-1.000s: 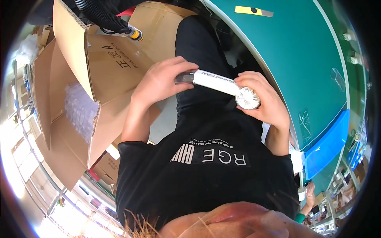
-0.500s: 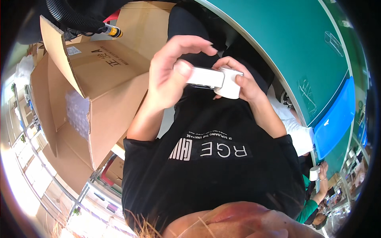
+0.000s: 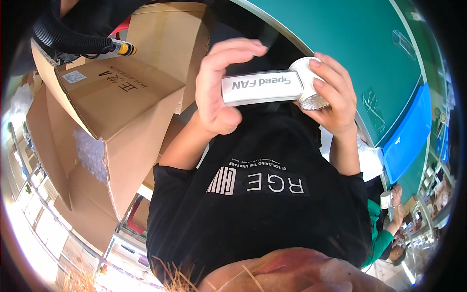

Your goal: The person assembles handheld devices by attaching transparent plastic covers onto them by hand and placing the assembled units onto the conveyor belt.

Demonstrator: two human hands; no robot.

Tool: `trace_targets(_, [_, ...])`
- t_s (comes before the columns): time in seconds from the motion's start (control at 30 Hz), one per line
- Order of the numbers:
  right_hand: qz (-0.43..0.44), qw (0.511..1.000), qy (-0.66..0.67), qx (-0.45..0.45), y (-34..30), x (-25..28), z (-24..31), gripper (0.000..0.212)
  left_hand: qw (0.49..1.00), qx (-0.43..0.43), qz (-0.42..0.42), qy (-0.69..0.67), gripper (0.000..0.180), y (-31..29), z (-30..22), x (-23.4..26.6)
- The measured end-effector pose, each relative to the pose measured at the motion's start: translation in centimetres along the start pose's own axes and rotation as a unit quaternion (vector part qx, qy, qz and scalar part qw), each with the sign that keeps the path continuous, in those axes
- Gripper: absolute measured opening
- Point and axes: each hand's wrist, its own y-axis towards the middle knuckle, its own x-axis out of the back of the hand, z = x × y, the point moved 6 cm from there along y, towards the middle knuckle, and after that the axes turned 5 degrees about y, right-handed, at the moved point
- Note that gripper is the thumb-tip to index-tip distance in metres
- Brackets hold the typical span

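A white handheld fan (image 3: pixel 262 88) with a long boxy handle and a round head lies level in front of my chest. Dark lettering runs along its upward face, and clear ribbed material shows at the lower rim of the head. My right hand (image 3: pixel 335 92) wraps round the head, fingers over its outer side. At the handle's far end, my left hand (image 3: pixel 214 87) is spread, with fingers stretched out and thumb apart; the end of the handle rests against its palm.
Left of me stands an open cardboard box (image 3: pixel 131 92) with bubble wrap (image 3: pixel 90 155) at its flap. A black flexible hose (image 3: pixel 73 41) hangs above it. At right are a green table (image 3: pixel 340 34), a blue tray (image 3: pixel 408 138) and a co-worker's green sleeve (image 3: pixel 382 243).
The fan has turned, so its lettered face now shows, and it sits slightly higher. My left thumb has come off the handle. My right hand has shifted to the outer side of the head.
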Motion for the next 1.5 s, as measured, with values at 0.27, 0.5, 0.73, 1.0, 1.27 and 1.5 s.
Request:
trace_targets(0.27, [0.159, 0.936, 0.143, -0.279, -3.6, -0.2, -0.9, 0.059, 0.887, 0.268, 0.365, 0.088, 0.050, -2.3, 2.5, -2.4])
trace_targets(0.5, [0.181, 0.902, 0.214, -0.330, -6.4, -3.0, 0.4, 0.041, 0.785, 0.271, 0.550, 0.088, 0.056, -7.1, 3.8, -5.4])
trace_targets(0.73, [0.144, 0.898, 0.223, -0.351, -7.6, -3.0, 1.7, 0.032, 0.793, 0.247, 0.554, 0.065, 0.052, -8.2, 3.9, -6.5])
trace_targets(1.0, [0.131, 0.920, 0.201, -0.310, -6.3, -0.5, 2.0, 0.029, 0.800, 0.207, 0.554, 0.105, 0.048, -6.1, 1.7, -8.1])
trace_targets(1.27, [0.307, 0.883, 0.204, -0.291, -0.7, 3.3, 2.4, 0.056, 0.811, 0.154, 0.548, 0.133, 0.054, -2.2, -1.1, -8.4])
trace_targets(1.5, [0.238, 0.927, 0.003, -0.290, 8.1, 14.5, -2.8, 0.061, 0.979, 0.110, 0.172, 0.021, 0.060, 5.2, -0.8, -3.3])
